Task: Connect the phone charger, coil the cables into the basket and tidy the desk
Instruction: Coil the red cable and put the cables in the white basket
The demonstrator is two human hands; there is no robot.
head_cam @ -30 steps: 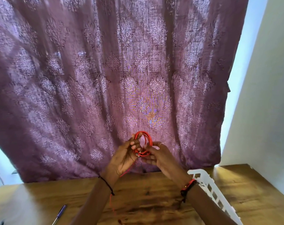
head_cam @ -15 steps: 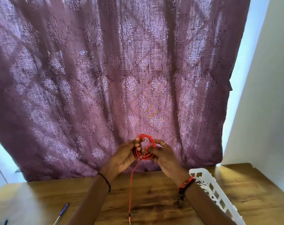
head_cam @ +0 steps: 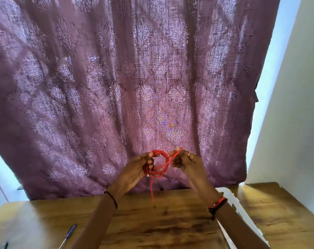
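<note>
A thin red cable [head_cam: 160, 163] is wound into a small coil held up in front of the curtain, above the far edge of the wooden desk [head_cam: 161, 227]. My left hand [head_cam: 136, 169] grips the left side of the coil. My right hand [head_cam: 184, 161] pinches a strand pulled out of the coil's upper right. A short loose end of the cable hangs from the coil toward the desk. A white plastic basket [head_cam: 242, 211] stands on the desk at the right, partly hidden by my right forearm.
A blue pen [head_cam: 68, 235] lies on the desk at the lower left, with a dark object at the bottom left corner. A purple patterned curtain [head_cam: 125, 87] hangs behind the desk. A white wall [head_cam: 296, 123] borders the right side.
The long tail that hung down to the desk has been taken up into the coil, leaving a short end. My right hand has pulled a strand out to the right, and my hands have moved slightly apart.
</note>
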